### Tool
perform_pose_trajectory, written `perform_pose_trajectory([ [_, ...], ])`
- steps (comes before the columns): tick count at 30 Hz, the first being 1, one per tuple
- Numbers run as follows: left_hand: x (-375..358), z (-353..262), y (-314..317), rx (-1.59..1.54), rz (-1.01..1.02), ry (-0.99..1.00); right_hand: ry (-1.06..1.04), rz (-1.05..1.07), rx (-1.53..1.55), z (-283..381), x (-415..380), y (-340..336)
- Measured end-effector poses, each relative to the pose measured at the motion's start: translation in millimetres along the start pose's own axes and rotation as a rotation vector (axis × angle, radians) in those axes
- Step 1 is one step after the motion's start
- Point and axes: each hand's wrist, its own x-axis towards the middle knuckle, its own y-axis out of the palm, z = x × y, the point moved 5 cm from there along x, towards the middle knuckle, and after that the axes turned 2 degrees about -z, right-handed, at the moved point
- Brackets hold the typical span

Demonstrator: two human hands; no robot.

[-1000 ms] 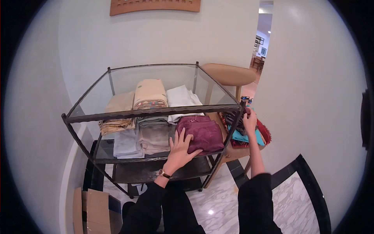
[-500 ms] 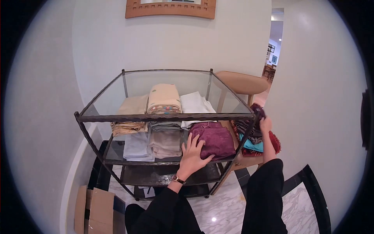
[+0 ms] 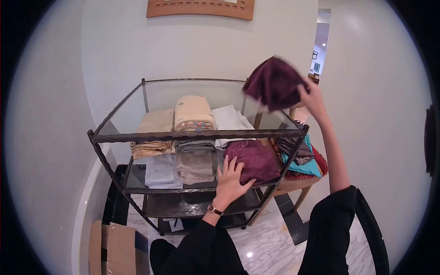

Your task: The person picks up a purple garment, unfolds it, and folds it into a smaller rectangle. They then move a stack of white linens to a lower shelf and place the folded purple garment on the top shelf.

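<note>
In my raised right hand (image 3: 312, 97) is a dark maroon cloth (image 3: 274, 85), gripped at its right edge and slightly blurred. It hangs above the far right corner of the glass-topped metal shelf (image 3: 201, 135). My left hand (image 3: 233, 178), fingers spread, rests against the left front of a folded plum-coloured cloth (image 3: 254, 161) on the shelf under the glass. Beside that cloth lie a folded beige cloth (image 3: 196, 167) and a folded white cloth (image 3: 162, 172). Behind them are a cream patterned cloth (image 3: 193, 112), a tan cloth (image 3: 156, 123) and another white cloth (image 3: 231, 118).
A wooden chair (image 3: 300, 184) stands right of the shelf, bearing a turquoise cloth (image 3: 308, 160), a dark grey-brown cloth (image 3: 298, 149) and a red fringed one. Cardboard boxes (image 3: 120, 247) stand on the floor at lower left. A wood-framed piece (image 3: 199, 10) hangs on the wall.
My right hand has lifted the dark maroon cloth off the chair pile, up and to the left, uncovering more turquoise cloth. My left hand has shifted slightly right and down, still on the plum-coloured cloth.
</note>
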Motion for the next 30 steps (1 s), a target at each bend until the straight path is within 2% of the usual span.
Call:
perform_pose_trajectory([
  [1, 0.6, 0.7, 0.4, 0.003, -0.005, 0.004, 0.048, 0.201, 0.038, 14.2, -10.0, 19.6],
  [3, 0.7, 2.4, 1.7, -0.004, 0.004, 0.005, -0.105, 0.504, -0.187, 58.8, -40.3, 45.2],
  [6, 2.2, 4.6, 1.8, -0.019, 0.016, 0.007, -0.058, 0.502, -0.389, 66.4, -56.2, 66.3],
  [9, 3.9, 2.7, -0.8, 0.001, 0.025, 0.009, 0.0, 0.528, -0.329, 57.3, -60.7, 74.9],
  [10, 4.8, 3.1, -1.0, -0.007, 0.015, 0.018, -0.038, 0.6, -0.348, 57.8, -60.8, 75.2],
  [17, 6.9, 5.6, -1.3, 0.01, 0.033, -0.022, 0.078, 0.439, -0.176, 68.2, -60.0, 77.4],
  [20, 10.7, 4.2, 2.2, 0.028, 0.164, -0.107, 0.087, 0.327, -0.194, 71.4, -60.4, 72.7],
  [23, 17.4, 3.1, -5.0, -0.097, 0.115, -0.083, 0.084, 0.374, -0.241, 76.6, -56.2, 67.3],
  [24, 19.1, 3.8, -3.5, -0.044, 0.219, -0.091, 0.094, 0.396, -0.271, 79.5, -51.3, 65.9],
  [27, 21.3, 4.0, -8.6, -0.068, 0.267, -0.07, 0.129, 0.389, -0.18, 84.7, -41.7, 61.7],
  [30, 16.0, 3.0, -23.8, -0.128, 0.398, -0.157, 0.185, 0.387, -0.196, 81.0, -37.3, 59.5],
])
